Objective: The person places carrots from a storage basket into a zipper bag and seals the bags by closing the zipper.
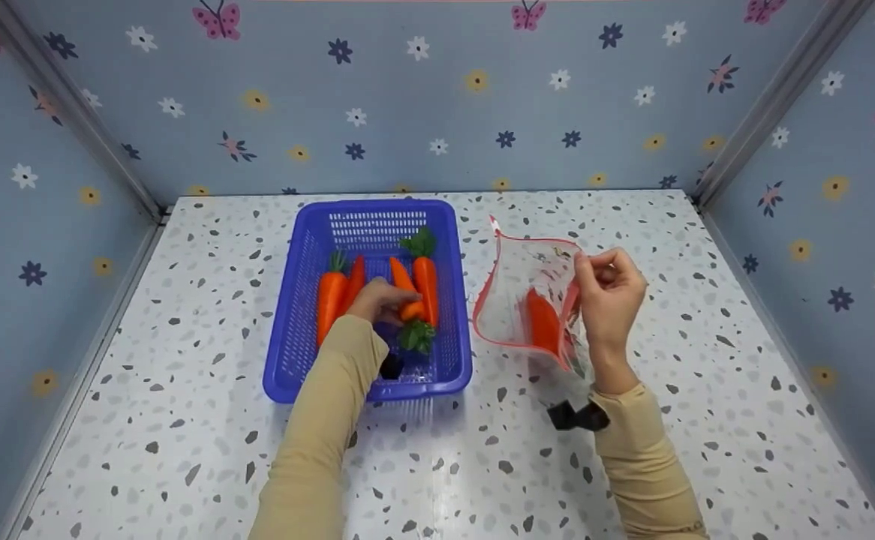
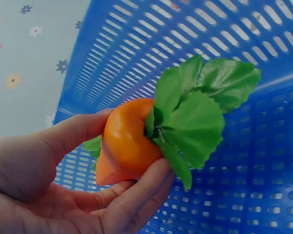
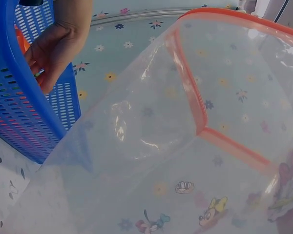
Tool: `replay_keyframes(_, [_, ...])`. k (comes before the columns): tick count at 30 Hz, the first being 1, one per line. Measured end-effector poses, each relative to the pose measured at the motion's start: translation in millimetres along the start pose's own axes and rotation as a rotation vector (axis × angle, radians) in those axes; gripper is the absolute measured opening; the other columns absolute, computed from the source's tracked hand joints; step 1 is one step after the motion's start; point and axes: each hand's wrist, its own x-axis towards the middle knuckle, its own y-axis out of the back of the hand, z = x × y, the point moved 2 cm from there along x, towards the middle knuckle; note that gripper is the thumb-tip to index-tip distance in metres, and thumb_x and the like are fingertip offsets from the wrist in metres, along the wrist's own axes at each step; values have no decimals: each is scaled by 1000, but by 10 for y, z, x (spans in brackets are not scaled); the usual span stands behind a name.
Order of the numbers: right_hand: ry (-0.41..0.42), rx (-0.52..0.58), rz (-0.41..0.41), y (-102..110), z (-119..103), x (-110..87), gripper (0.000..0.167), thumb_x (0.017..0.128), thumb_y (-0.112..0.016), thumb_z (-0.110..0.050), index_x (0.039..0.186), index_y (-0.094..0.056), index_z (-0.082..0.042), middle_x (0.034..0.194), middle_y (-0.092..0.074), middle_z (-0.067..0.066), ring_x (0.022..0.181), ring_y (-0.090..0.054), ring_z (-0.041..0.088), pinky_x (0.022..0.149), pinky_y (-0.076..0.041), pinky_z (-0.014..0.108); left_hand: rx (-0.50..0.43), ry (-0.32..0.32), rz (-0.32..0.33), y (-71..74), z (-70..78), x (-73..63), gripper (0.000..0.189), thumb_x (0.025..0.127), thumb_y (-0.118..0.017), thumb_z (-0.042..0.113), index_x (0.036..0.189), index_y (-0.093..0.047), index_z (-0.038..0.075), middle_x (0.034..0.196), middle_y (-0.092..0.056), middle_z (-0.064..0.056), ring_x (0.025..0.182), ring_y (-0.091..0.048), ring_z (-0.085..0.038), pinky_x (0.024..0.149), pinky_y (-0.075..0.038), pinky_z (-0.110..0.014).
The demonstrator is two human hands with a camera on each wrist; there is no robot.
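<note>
Inside the blue basket (image 1: pixel 276 352), my left hand (image 1: pixel 377 300) grips a carrot (image 2: pixel 129 136) between thumb and fingers near its leafy top. Green leaves (image 2: pixel 195 122) spread from that end in the left wrist view. Several other carrots lie around it, one (image 1: pixel 330 300) at the left and another (image 1: pixel 426 281) at the right. My right hand (image 1: pixel 611 296) pinches the rim of a clear zip bag (image 1: pixel 505 300) with red edging, its mouth spread wide. One orange-red carrot (image 1: pixel 542 319) is in the bag. The right hand's fingers are out of the right wrist view.
The basket and bag sit side by side on a speckled white table (image 1: pixel 205 450). Flower-patterned panels (image 1: pixel 422 97) enclose the back and both sides. Black wrist mounts (image 1: pixel 576 415) hang by the sleeves. Cartoon figures (image 3: pixel 212 212) are printed on the bag.
</note>
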Motion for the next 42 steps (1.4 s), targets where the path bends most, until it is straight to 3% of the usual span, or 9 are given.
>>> replay_keyframes(4, [-12, 1, -7, -11, 1, 4, 15, 80, -58, 4, 68, -50, 9, 48, -47, 0, 35, -36, 6, 31, -28, 17, 7, 15, 35, -83, 298, -630, 37, 79, -65, 10, 105, -42, -2, 87, -54, -12, 76, -57, -23, 80, -47, -41])
replay_keyframes(9, [-21, -6, -8, -25, 3, -3, 16, 80, -58, 3, 68, -50, 8, 48, -47, 0, 35, -36, 7, 31, -29, 17, 32, -7, 53, -48, 358, -645, 56, 77, -69, 15, 117, -36, -4, 97, -55, -16, 80, -60, -25, 74, -50, -39])
replay_keyframes(10, [-19, -6, -6, -26, 2, -6, 16, 80, -58, 3, 68, -50, 9, 48, -46, 0, 36, -36, 7, 31, -29, 17, 12, -48, 40, -19, 325, -531, 65, 73, -72, 16, 119, -32, -7, 98, -53, -19, 77, -61, -26, 68, -51, -39])
replay_keyframes(13, [-9, -5, -7, -27, 0, -10, 16, 80, -58, 3, 69, -49, 11, 49, -46, 0, 36, -35, 7, 32, -29, 17, 1, -73, 27, 8, 374, -539, 73, 71, -74, 15, 122, -27, -9, 105, -50, -23, 80, -61, -30, 65, -52, -39])
replay_keyframes(16, [1, -8, -9, -30, 4, -14, 17, 80, -58, 3, 69, -49, 12, 50, -46, 0, 38, -36, 8, 33, -29, 17, 43, -100, 35, -9, 469, -658, 67, 74, -72, 14, 120, -30, -10, 108, -48, -24, 85, -60, -32, 68, -51, -40])
replay_keyframes(17, [2, -11, -10, -33, 5, -13, 16, 80, -58, 3, 69, -49, 11, 50, -46, 0, 38, -36, 8, 33, -29, 17, 85, -75, 48, -34, 545, -823, 59, 77, -68, 14, 121, -33, -8, 112, -48, -22, 90, -59, -31, 74, -49, -40])
replay_keyframes(23, [4, -8, -14, -49, 9, -9, 16, 80, -58, 4, 70, -49, 12, 51, -47, 0, 38, -36, 7, 33, -29, 17, 141, -112, 11, -59, 698, -1134, 54, 80, -66, 16, 120, -38, -7, 110, -49, -19, 88, -58, -28, 78, -48, -40])
replay_keyframes(32, [-11, -22, -26, -60, 7, -18, 15, 81, -58, 2, 71, -50, 10, 53, -47, 1, 39, -36, 9, 34, -29, 17, 302, -165, 9, -92, 819, -1475, 63, 78, -68, 24, 126, -34, -1, 113, -46, -18, 90, -56, -28, 70, -51, -33])
replay_keyframes(42, [-1, 8, -27, -58, 21, -24, 16, 80, -58, 3, 70, -49, 13, 50, -47, 0, 38, -36, 7, 33, -28, 17, 362, -288, -50, -197, 870, -1784, 62, 78, -69, 25, 126, -37, 2, 105, -50, -17, 85, -56, -26, 68, -51, -32])
